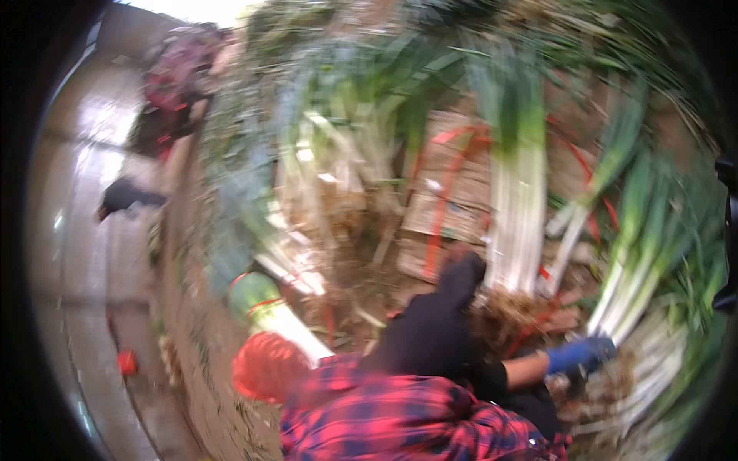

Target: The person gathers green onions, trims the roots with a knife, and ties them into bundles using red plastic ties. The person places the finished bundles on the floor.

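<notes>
The view is blurred. My right hand [581, 354], in a blue glove, is at the pale root ends of several leeks or large green onions [620, 282]; the blur hides whether its fingers grip them. My left hand is not plainly visible; a dark clothed shape [426, 322] fills the space before my plaid top [375, 409]. Beyond it lies a thick bundle of stalks [516, 219], white shafts towards me and green tops away. Red plastic strips [441, 207] run over flattened brown cardboard [418, 230] beside that bundle.
A red twine roll [268, 366] is by my left side, near a bundle tied with red bands [271, 308]. Loose stalks [346, 155] are heaped ahead. Another person [179, 75] is at upper left, beside a shiny floor [86, 230] holding a small red object [127, 362].
</notes>
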Demonstrator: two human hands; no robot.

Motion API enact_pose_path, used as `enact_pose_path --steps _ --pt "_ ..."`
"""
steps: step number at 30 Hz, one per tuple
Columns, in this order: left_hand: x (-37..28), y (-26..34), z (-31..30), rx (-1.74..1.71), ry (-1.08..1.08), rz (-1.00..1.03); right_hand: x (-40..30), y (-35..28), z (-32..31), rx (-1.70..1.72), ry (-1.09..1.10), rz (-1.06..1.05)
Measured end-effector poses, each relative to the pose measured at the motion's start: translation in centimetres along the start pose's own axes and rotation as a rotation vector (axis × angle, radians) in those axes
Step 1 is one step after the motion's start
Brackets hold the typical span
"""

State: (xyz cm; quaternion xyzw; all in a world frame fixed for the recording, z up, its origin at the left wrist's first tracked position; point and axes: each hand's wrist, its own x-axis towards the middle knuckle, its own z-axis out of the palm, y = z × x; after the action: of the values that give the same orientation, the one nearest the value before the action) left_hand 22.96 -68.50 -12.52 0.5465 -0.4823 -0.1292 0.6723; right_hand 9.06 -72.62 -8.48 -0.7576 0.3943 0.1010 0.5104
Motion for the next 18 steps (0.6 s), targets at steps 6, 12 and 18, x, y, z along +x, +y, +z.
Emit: enact_pose_path --steps 6,12,18 --pt "1.0 0.7 -5.3 -0.704 -0.045 -0.721 -6.5 -0.3 0.4 0.061 -0.020 0.067" --pt "7.9 5.4 0.7 -1.725 -0.102 -1.079 -8.9 -6.5 -4.0 -0.036 0.330 0.188" --pt "12.7 0.5 -1.9 -1.253 0.081 -0.641 -1.3 -15.3 -5.4 -0.520 0.386 0.354"
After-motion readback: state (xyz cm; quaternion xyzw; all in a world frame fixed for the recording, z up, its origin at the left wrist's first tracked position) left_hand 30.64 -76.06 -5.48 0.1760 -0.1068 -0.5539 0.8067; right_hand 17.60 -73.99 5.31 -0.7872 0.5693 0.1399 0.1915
